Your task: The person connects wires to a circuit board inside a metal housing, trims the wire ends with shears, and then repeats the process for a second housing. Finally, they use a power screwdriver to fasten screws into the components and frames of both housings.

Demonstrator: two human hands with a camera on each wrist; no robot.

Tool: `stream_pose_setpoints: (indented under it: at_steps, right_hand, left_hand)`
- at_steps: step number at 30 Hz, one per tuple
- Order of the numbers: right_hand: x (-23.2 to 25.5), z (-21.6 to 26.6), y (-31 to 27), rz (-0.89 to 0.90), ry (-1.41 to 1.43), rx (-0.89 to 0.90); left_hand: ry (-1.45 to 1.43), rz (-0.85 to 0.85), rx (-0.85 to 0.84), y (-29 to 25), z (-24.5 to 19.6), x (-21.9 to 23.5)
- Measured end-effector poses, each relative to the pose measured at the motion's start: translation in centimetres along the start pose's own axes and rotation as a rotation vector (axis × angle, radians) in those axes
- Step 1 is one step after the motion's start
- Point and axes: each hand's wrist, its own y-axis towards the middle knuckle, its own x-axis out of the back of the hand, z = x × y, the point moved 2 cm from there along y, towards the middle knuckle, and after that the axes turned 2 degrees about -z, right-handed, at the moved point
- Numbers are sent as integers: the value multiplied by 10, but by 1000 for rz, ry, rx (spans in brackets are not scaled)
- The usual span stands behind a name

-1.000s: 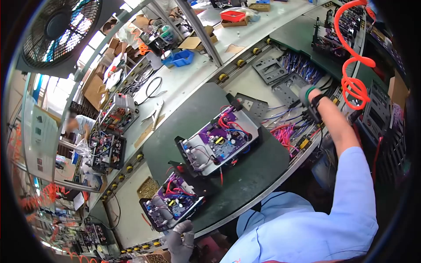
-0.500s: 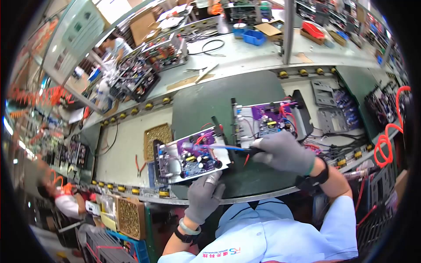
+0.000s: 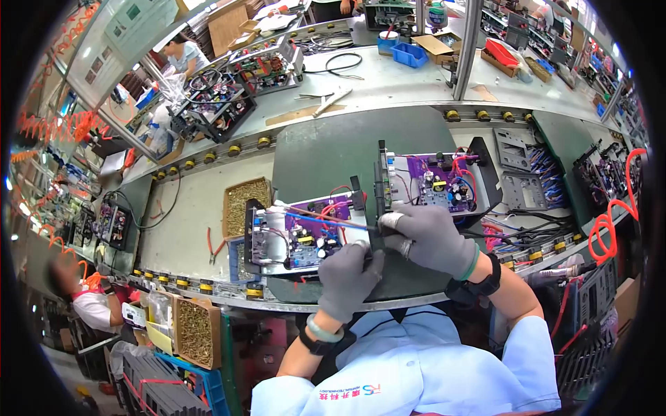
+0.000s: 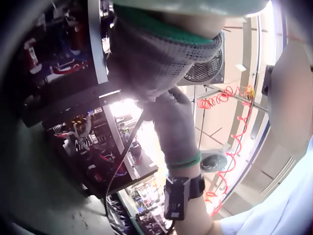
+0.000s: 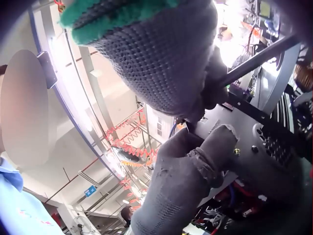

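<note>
Both hands wear grey knit gloves. My right hand (image 3: 433, 239) pinches a cable whose brown and blue wires (image 3: 322, 220) reach left over the nearer open unit. That unit holds a purple circuit board (image 3: 316, 232) in a metal tray. Bent fingers of my left hand (image 3: 349, 274) meet the unit's right end, just below the right hand; I cannot tell whether they grip. In the right wrist view, the left hand (image 5: 178, 176) has a finger lying along a dark vented panel (image 5: 244, 147). A second open unit (image 3: 433, 184) stands behind the right hand.
A box of small brass-coloured parts (image 3: 246, 208) and red-handled pliers (image 3: 215, 246) lie left of the units. Grey panels (image 3: 520, 187) and black cables (image 3: 541, 229) are to the right. A coiled orange hose (image 3: 607, 229) hangs at the far right. Rollers line the bench edges.
The right hand came from the cables at right to the nearer unit, bringing a wired cable. The left hand moved right along that unit to its end. The head view swung round.
</note>
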Motion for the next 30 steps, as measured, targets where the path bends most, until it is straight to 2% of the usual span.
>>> stream_pose_setpoints:
  at_steps: [2, 6, 8, 9, 12, 13, 15, 16, 17, 18, 20, 21, 22, 23, 24, 25, 26, 27, 28, 30]
  right_hand:
    - [-4, 2, -3, 13, 85, -7]
    - [-14, 2, 0, 1, -25, 53]
    - [-13, 9, -2, 17, -195, 104]
    - [-13, 10, -2, 19, -193, 100]
    - [-11, 11, 1, 88, -299, 155]
    - [-9, 10, 3, 156, -257, 122]
    - [-8, 1, 11, 220, -225, 98]
    - [-11, -6, 15, 284, -98, 57]
    - [-13, -8, 16, 350, 32, 10]
    - [-13, -6, 16, 353, 32, 6]
    - [-6, 10, 25, 623, -263, -85]
    - [-10, 12, 19, 454, -322, 43]
    - [-14, 14, 13, 458, -320, 41]
    - [-16, 16, 9, 381, -464, 118]
    - [-18, 18, 6, 303, -606, 195]
    - [-22, 18, 3, 311, -603, 190]
    - [-26, 20, 1, 254, -693, 249]
    - [-29, 20, 1, 196, -780, 311]
    - [-33, 18, -2, 205, -771, 308]
    - [-40, 13, -5, 213, -782, 273]
  left_hand:
    - [8, 12, -23, -6, -1, 4]
    - [-16, 87, -53, -3, -3, 25]
    - [-13, -72, -243, 2, -13, 55]
    - [35, -123, -341, 8, -18, 72]
    - [315, -128, -543, 41, -33, 86]
    - [313, -129, -543, 40, -26, 80]
    - [316, 242, -386, 41, -3, 56]
    - [317, 240, -389, 46, -5, 58]
    - [351, 314, -402, 50, -10, 59]
    - [383, 389, -412, 55, -12, 58]
    - [329, 439, -398, 62, -4, 54]
    - [345, 487, -388, 63, 1, 51]
    - [361, 539, -379, 63, 5, 48]
    - [358, 544, -378, 60, 8, 45]
    - [354, 462, -409, 54, 8, 43]
    - [348, 382, -438, 47, 9, 39]
    - [341, 389, -434, 36, 10, 32]
    - [418, 320, -403, 24, 11, 24]
    - [496, 253, -370, 17, 10, 19]
    - [492, 226, -365, 22, 14, 15]
